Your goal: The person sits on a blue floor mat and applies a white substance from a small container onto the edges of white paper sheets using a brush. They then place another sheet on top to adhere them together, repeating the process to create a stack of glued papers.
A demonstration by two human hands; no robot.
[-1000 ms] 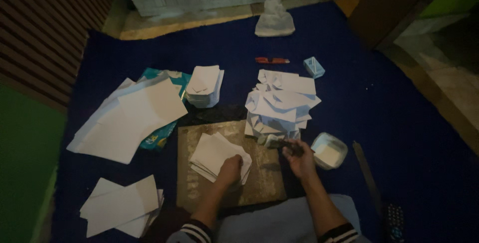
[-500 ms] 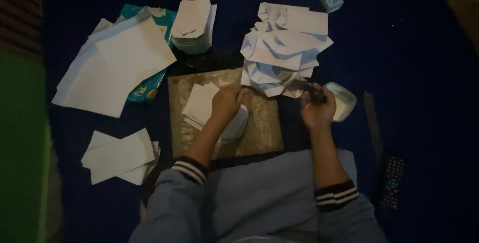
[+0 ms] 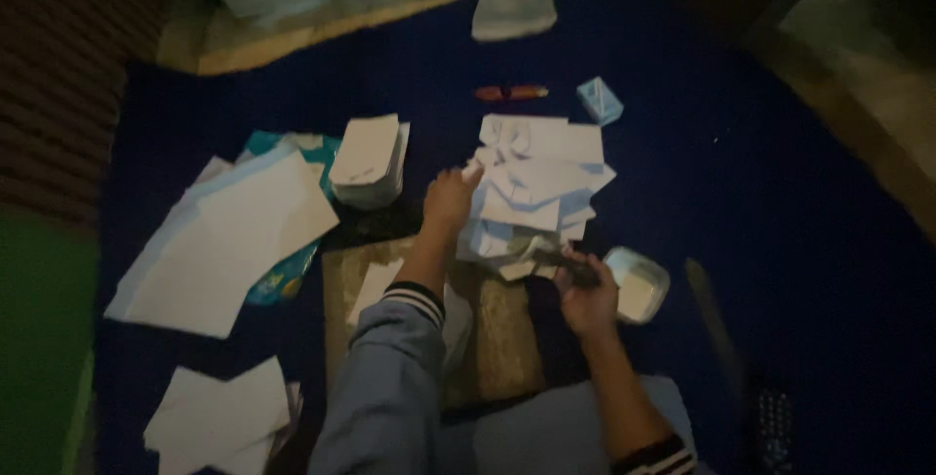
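Big white sheets (image 3: pixel 229 236) lie on the blue mat (image 3: pixel 780 173). Next, a small stack of folded papers (image 3: pixel 369 158) stands. The left hand (image 3: pixel 450 200) reaches away from the person, fingers together, touching the messy pile of folded papers (image 3: pixel 536 187). The right hand (image 3: pixel 585 295) pinches a thin dark tool (image 3: pixel 561 262) pointing left, beside a white dish (image 3: pixel 639 285).

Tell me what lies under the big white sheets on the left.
A teal packet pokes out beneath the big white sheets, on the blue mat. Most of it is covered.
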